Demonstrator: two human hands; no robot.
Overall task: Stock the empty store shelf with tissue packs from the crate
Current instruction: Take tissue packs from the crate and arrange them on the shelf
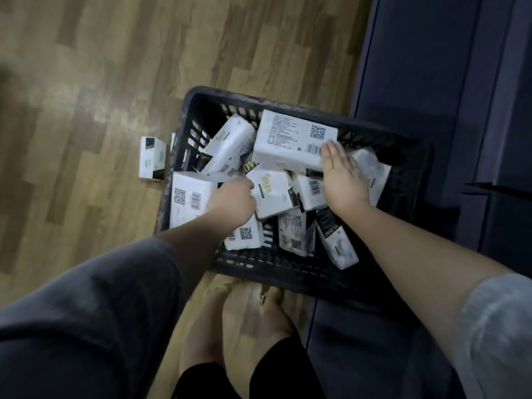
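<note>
Reaching into the black crate (pixel 184 133) at frame centre, the left hand (pixel 234 204) curls among the tissue packs (what it grips I cannot tell), while the right hand (pixel 342 175), fingers straight, presses 1 large pack (pixel 290 141) whose long axis runs left-right, just up-left of it.

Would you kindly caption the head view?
Both hands, left hand and right hand, reach into a black crate of tissue packs.

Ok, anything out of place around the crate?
Yes. One tissue pack sits on the wooden floor just outside the crate, to its left. Packs inside are jumbled at all angles, not stacked.
</note>
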